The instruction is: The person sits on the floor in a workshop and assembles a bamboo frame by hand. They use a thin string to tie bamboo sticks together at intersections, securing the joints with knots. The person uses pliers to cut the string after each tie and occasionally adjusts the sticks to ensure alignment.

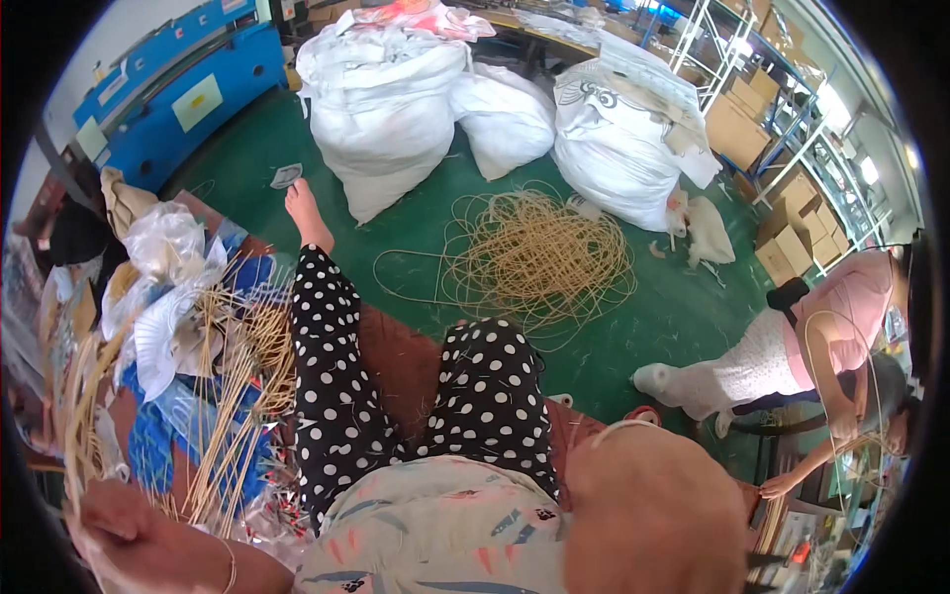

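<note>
At the lower left my left hand (119,517) is closed, fingers curled. A bundle of tan cane strands (84,416) runs up along the picture's edge from this fist. Close to the camera, my right hand and forearm (653,510) rise in front of my lap, smeared and large, so its fingers cannot be made out. Beside my left leg lies a pile of cut cane sticks (223,426), several with red ends, on blue plastic sheeting (148,445). A big loose tangle of cane (539,259) rests on the floor ahead of my knees.
Stuffed white sacks (381,119) stand beyond the tangle on the green floor (416,213). A blue machine (193,104) is at the far left. Cardboard boxes (792,233) and metal racks line the right. Another person (841,327) bends there, handling looped cane (841,450).
</note>
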Demonstrator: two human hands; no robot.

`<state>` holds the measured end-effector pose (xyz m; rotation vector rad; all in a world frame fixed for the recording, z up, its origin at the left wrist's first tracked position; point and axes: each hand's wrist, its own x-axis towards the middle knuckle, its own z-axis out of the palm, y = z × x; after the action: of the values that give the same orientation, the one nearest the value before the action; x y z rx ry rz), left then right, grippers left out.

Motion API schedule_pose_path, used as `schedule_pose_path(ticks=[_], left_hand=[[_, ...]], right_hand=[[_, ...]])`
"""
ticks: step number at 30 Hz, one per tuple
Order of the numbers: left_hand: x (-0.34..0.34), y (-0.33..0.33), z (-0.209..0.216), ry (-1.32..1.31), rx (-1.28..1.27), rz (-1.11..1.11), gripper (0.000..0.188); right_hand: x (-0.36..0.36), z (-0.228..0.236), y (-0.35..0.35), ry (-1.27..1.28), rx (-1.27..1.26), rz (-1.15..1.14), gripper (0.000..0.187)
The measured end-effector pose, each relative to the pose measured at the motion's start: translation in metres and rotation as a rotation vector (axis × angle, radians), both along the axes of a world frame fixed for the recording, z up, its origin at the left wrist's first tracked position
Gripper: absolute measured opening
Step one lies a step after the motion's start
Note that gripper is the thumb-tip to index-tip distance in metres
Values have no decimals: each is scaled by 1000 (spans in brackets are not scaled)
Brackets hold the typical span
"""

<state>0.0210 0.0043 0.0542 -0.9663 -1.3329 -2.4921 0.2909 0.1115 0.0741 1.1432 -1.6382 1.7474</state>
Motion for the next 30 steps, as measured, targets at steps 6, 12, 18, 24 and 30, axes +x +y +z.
schedule_pose_path(ticks=[6,12,18,24,30], left_hand=[[6,55,-67,347,-406,-367,13],[53,55,-9,1079,-348,-283,6],[63,43,7,906,-113,-659,4],[58,31,0,798,-22,-637,10],[50,48,-25,1068,-257,-419,16]], right_hand=[[-49,-40,-5,-331,46,-966,12],[-51,-33,-33,-405,-987,-331,34],[-55,-43,-30,92,-200,22,26],[-48,-14,-23,-124,405,-1395,20],[-72,-59,-3,-180,112,-1475,8]])
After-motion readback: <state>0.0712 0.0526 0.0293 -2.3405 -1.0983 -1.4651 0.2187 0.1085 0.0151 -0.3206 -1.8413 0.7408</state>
